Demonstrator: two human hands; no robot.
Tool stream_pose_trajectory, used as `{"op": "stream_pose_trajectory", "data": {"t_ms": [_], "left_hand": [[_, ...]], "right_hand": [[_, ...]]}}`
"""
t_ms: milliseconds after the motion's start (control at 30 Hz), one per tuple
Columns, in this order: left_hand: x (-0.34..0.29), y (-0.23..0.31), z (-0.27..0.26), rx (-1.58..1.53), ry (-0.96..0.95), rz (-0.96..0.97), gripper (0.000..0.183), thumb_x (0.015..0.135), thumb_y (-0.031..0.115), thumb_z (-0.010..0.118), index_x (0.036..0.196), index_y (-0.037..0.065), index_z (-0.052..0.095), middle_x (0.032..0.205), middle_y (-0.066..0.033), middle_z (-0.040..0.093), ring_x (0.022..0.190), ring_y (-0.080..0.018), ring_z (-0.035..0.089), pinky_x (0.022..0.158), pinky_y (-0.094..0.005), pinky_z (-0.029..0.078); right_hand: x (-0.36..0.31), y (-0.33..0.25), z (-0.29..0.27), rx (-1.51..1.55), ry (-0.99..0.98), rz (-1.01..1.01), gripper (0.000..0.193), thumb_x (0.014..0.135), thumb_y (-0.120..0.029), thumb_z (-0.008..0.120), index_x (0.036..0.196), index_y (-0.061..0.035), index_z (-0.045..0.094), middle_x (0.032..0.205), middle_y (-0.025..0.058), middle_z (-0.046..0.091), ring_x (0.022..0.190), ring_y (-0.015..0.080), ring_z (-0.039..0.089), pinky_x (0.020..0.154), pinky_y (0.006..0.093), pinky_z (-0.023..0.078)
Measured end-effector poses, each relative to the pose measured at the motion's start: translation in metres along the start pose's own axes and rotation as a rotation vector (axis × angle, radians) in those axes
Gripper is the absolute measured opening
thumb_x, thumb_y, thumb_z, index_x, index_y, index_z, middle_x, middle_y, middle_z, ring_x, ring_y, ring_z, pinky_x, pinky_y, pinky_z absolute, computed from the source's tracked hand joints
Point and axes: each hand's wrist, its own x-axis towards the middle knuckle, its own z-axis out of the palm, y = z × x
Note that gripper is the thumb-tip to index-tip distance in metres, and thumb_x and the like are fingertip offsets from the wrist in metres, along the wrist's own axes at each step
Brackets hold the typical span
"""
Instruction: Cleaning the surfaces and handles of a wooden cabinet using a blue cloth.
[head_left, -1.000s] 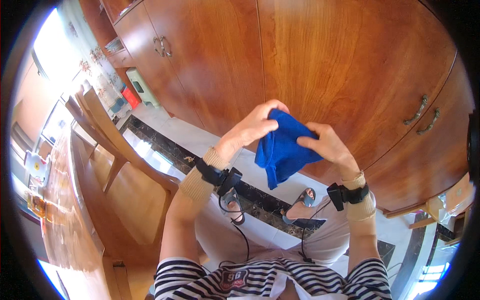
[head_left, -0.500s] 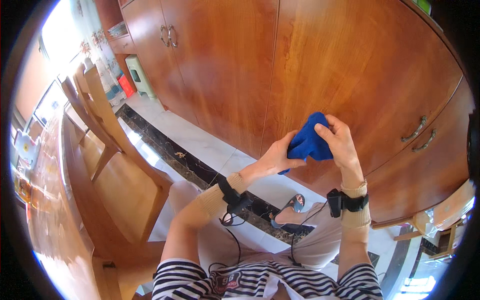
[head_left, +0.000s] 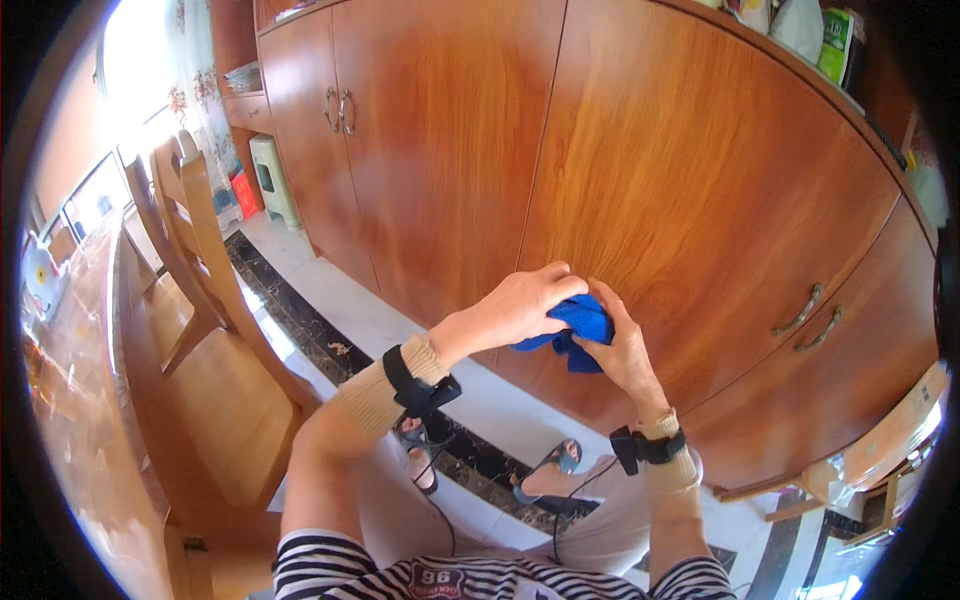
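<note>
A bunched blue cloth (head_left: 583, 322) is held between my two hands, in front of the wooden cabinet door (head_left: 660, 180). My left hand (head_left: 530, 305) grips its upper left side, fingers curled over the top. On the other side, my right hand (head_left: 625, 345) has its fingers bent round the cloth, with the thumb underneath. Folds of the cloth hang below the hands. Each wrist wears a beige cuff and a black strap with a small black device.
A wooden chair (head_left: 230, 400) stands close on my left beside a glossy table (head_left: 75, 400). Further back are a pale green stool (head_left: 273, 180) and a red item (head_left: 244, 194). Metal handles (head_left: 800, 310) project from the cabinet's right doors. Packages (head_left: 838, 45) line its top. Another wooden chair (head_left: 895, 425) is at right.
The cloth has moved down and left with both hands and is more tightly bunched. My left hand now reaches over its top. The view has shifted, showing more of the cabinet top.
</note>
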Motion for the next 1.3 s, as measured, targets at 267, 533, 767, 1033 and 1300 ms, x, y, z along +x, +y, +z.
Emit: {"op": "stream_pose_trajectory", "data": {"t_ms": [267, 533, 767, 1033, 1300], "left_hand": [[0.119, -0.001, -0.125, 0.792, 0.848, 0.651, 0.029, 0.077, 0.013, 0.065, 0.106, 0.013, 0.068, 0.104, -0.0073, 0.061, 0.095, -0.03, 0.058, 0.081, -0.0407, 0.046], [0.126, -0.071, -0.023, 0.727, 0.813, 0.438, 0.054, 0.07, 0.011, 0.07, 0.123, 0.005, 0.062, 0.128, -0.0123, 0.052, 0.119, -0.0363, 0.046, 0.099, -0.0496, 0.039], [0.198, -0.016, -0.102, 0.716, 0.983, 0.405, 0.056, 0.071, 0.0, 0.065, 0.126, 0.002, 0.058, 0.121, -0.0101, 0.052, 0.109, -0.0322, 0.05, 0.087, -0.0452, 0.042], [0.155, -0.044, -0.047, 0.654, 0.825, 0.345, 0.07, 0.061, 0.003, 0.078, 0.128, 0.003, 0.057, 0.119, -0.0111, 0.05, 0.102, -0.0328, 0.049, 0.086, -0.0436, 0.042], [0.192, -0.012, -0.114, 0.629, 0.845, 0.388, 0.073, 0.061, 0.001, 0.077, 0.13, 0.005, 0.056, 0.117, -0.0119, 0.051, 0.098, -0.0327, 0.05, 0.083, -0.0431, 0.043]], "right_hand": [[0.139, -0.123, -0.095, -1.024, 0.697, -0.902, 0.041, 0.074, 0.002, 0.062, 0.112, -0.0143, 0.064, 0.112, 0.0067, 0.059, 0.098, 0.0279, 0.06, 0.083, 0.0392, 0.049], [0.141, -0.032, -0.073, -1.403, 0.561, -0.853, 0.032, 0.079, -0.014, 0.06, 0.11, -0.0065, 0.066, 0.117, 0.0063, 0.059, 0.105, 0.0205, 0.057, 0.086, 0.0372, 0.045], [0.198, -0.114, -0.124, -1.389, 0.819, -0.807, 0.035, 0.081, -0.012, 0.058, 0.115, -0.0117, 0.065, 0.115, 0.0031, 0.06, 0.099, 0.02, 0.057, 0.078, 0.0348, 0.046], [0.159, -0.07, -0.09, -1.473, 0.616, -0.729, 0.037, 0.081, -0.012, 0.058, 0.117, -0.0109, 0.064, 0.106, 0.0024, 0.058, 0.091, 0.0189, 0.057, 0.074, 0.0329, 0.046], [0.201, -0.133, -0.123, -1.364, 0.676, -0.692, 0.065, 0.063, -0.022, 0.083, 0.124, -0.0134, 0.062, 0.098, 0.0026, 0.055, 0.092, 0.021, 0.056, 0.075, 0.0356, 0.045]]}}
